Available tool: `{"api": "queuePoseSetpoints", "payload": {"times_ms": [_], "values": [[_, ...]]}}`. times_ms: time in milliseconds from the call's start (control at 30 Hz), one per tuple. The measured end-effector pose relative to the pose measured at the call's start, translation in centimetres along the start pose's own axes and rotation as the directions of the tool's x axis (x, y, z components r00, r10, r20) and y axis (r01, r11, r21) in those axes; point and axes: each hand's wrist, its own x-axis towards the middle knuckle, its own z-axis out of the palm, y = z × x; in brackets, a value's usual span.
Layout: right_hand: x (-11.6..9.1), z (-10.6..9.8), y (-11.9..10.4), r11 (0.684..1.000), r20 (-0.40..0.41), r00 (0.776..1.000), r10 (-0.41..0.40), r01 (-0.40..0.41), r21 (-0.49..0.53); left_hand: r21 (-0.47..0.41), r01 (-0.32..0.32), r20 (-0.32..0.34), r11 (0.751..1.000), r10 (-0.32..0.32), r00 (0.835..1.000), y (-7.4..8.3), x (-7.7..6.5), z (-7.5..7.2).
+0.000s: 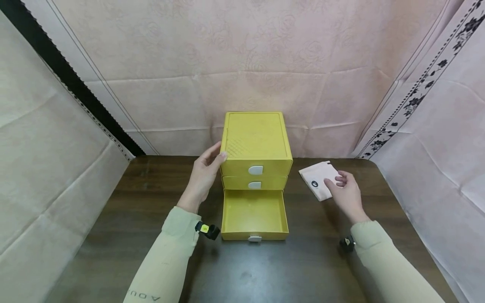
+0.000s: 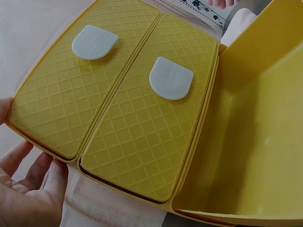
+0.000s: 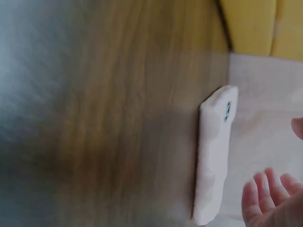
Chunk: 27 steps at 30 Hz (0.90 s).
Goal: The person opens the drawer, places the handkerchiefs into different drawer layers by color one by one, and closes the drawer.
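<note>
A yellow three-drawer storage box point(image 1: 253, 134) stands upright on the table, its bottom drawer point(image 1: 254, 210) pulled out and bare inside. The two upper drawers are closed, with white tabs point(image 2: 171, 78) on their waffle-patterned fronts. My left hand point(image 1: 204, 174) touches the box's left side near the top front corner, thumb by the front edge and fingers along the side wall. To the right lies a folded white cloth point(image 1: 318, 176) with a small round dark emblem. Over its right edge hovers my right hand point(image 1: 345, 194), thumb and fingers apart; the right wrist view shows a gap above the cloth point(image 3: 213, 161).
The dark wooden table point(image 1: 159, 252) has rounded far corners. Pale fabric sheets point(image 1: 265, 54) hang behind and at both sides, the back one close behind the box. The pulled-out drawer juts toward the front, its tab point(image 1: 255, 238) facing me.
</note>
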Motion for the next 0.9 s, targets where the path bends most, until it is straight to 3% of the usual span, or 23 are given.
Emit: {"api": "queuePoseSetpoints", "payload": {"times_ms": [167,267,500,733,900], "values": [[2.2,0.5,0.7,0.998,-0.059,0.998,0.018,-0.022,-0.059,-0.003,0.009,0.004,1.0,-0.009,1.0,0.7,-0.4,0.1],[3.0,0.6,1.1,0.994,-0.05,0.998,0.026,-0.031,-0.102,-0.001,0.03,0.004,1.0,-0.03,1.0,1.3,-0.5,0.3],[3.4,1.0,2.1,0.964,0.115,0.99,0.079,-0.046,-0.262,-0.046,0.01,0.005,0.999,-0.009,1.0,0.2,0.2,0.4],[3.0,1.5,1.9,0.946,0.171,0.982,0.084,-0.024,-0.324,-0.031,-0.003,-0.005,1.0,0.003,1.0,0.1,0.1,0.3],[2.3,0.9,1.0,0.922,0.291,0.951,0.104,0.018,-0.387,-0.024,-0.005,-0.008,1.0,0.005,1.0,0.0,-0.1,0.1]]}}
